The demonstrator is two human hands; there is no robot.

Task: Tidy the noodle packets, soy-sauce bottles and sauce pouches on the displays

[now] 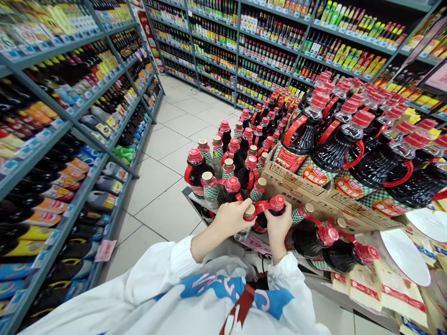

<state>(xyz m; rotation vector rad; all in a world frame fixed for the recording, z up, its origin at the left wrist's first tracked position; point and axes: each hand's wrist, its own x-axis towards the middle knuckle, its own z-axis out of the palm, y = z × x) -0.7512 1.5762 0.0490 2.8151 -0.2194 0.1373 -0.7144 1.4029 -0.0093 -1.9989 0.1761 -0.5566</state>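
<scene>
Dk btl [277,211], red cap [277,201].

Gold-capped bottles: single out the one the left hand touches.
The gold-capped bottle just left of the dark, red-capped bottle in the right hand: the left hand has fingers at its cap, while other gold caps are untouched.

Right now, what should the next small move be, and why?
I'd probably shift the gold-capped bottle and red-capped bottle together, slightly toward the neighbouring bottles: the left hand holds the first, the right hand the second, and a red strip spans between them, so moving one alone might tug the other.
</scene>
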